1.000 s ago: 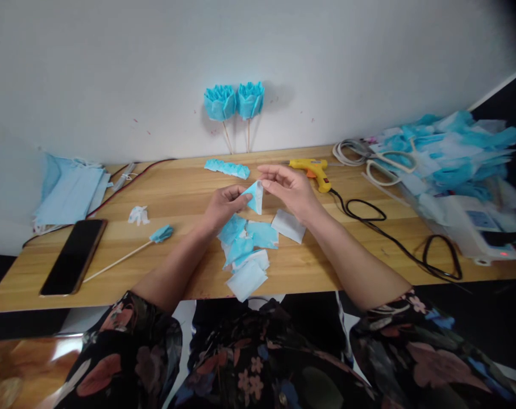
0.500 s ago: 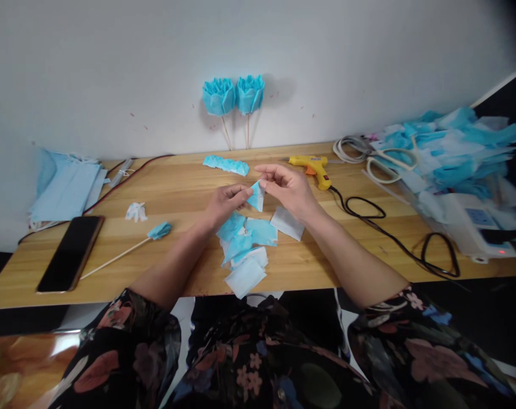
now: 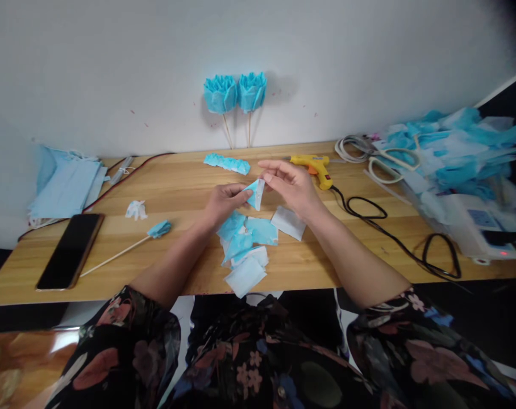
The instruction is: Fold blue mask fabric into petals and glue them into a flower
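Observation:
My left hand [image 3: 228,203] pinches a small folded piece of blue and white mask fabric [image 3: 255,194] between thumb and fingers. A white strip shows along its right edge. At its upper corner, my right hand [image 3: 290,184] has thumb and a fingertip closed on the fabric, with the index finger stretched out above. Below the hands lie several loose blue and white fabric pieces [image 3: 240,244], and a white piece [image 3: 288,222] rests under my right wrist. Behind the hands is a strip of folded blue fabric [image 3: 227,163].
Two blue fabric flowers [image 3: 236,92] on sticks lean against the wall. On the left are face masks [image 3: 64,184], a phone [image 3: 70,251] and a stick with a blue bud [image 3: 159,229]. A yellow glue gun [image 3: 313,165], scissors [image 3: 386,167] and a fabric pile [image 3: 458,147] are right.
My right thumb has slid slightly up and right off the face of the folded piece toward its corner, so more of the white edge shows. My left hand keeps its pinch.

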### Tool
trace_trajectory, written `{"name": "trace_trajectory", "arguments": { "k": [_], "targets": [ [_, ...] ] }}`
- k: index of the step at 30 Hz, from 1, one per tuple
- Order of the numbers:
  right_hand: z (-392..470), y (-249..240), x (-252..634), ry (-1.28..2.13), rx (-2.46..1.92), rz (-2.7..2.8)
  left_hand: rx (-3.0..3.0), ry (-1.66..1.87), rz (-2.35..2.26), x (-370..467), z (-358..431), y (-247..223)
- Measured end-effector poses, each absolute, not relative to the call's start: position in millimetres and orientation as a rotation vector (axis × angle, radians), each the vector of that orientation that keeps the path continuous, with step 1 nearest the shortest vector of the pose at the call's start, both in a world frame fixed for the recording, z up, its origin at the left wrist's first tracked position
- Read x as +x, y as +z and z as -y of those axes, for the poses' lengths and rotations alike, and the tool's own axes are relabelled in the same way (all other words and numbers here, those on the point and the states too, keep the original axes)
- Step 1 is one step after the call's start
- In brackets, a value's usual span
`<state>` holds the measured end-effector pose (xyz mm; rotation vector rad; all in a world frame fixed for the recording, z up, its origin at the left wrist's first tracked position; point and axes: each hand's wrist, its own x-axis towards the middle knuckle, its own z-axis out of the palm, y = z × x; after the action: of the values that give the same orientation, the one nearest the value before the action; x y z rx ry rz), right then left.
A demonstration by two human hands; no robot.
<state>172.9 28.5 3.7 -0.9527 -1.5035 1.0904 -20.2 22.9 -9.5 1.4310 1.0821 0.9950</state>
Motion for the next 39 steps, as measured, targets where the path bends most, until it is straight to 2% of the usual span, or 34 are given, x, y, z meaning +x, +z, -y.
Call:
{"name": "trace_trajectory", "arguments": {
  "k": [11, 32, 39],
  "targets": [
    [-28.5, -2.5, 168.8, 0.995, -1.016, 1.610, 1.456, 0.975, -1.025, -19.2, -23.4, -10.6],
    [-30.1, -4.9, 171.0, 1.178, -1.006, 1.407, 1.333, 1.144, -1.083, -20.7, -24.4, -4.2],
    [-28.8, -6.7, 168.3, 1.197, -0.949, 1.443, 1.354, 1.059, -1.046, -18.5, -22.8, -6.4]
  ]
}}
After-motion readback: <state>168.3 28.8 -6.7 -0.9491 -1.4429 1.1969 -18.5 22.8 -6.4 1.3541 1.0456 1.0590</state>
